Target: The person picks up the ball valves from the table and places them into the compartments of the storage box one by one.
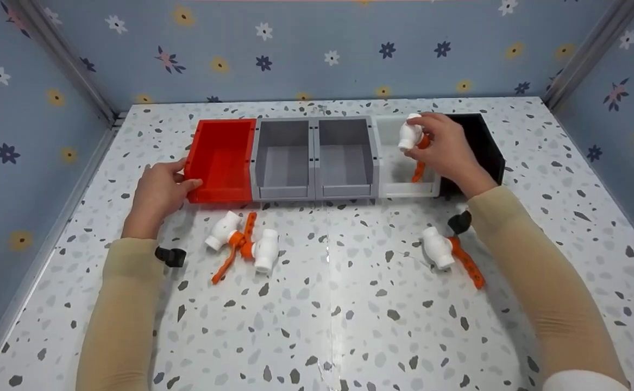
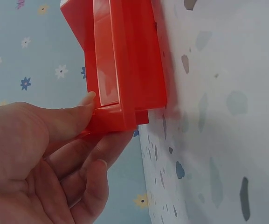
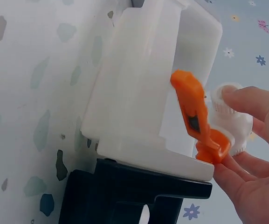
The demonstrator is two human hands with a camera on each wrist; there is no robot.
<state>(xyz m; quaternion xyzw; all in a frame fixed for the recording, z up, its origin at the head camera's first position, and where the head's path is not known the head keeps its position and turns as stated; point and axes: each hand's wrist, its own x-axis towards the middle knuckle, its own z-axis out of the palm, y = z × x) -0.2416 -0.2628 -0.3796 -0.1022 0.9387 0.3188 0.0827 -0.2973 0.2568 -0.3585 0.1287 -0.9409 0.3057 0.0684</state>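
Note:
My left hand (image 1: 156, 193) grips the side wall of the red bin (image 1: 221, 163), thumb over the rim and fingers outside it. My right hand (image 1: 447, 146) pinches a white ball valve (image 1: 410, 134) over the white translucent bin (image 1: 395, 187). In the right wrist view its orange lever (image 3: 190, 105) hangs by that bin's opening. Two more ball valves, one at the left (image 1: 223, 231) and one beside it (image 1: 266, 252), lie close together in front of the red bin. Another ball valve (image 1: 438, 248) rests on the table near my right forearm.
Two grey bins (image 1: 312, 190) stand between the red and white ones. A black bin (image 1: 482, 136) ends the row at the right, partly behind my right hand. The speckled table (image 1: 317, 320) meets flower-patterned walls (image 1: 317, 43) at the back and sides.

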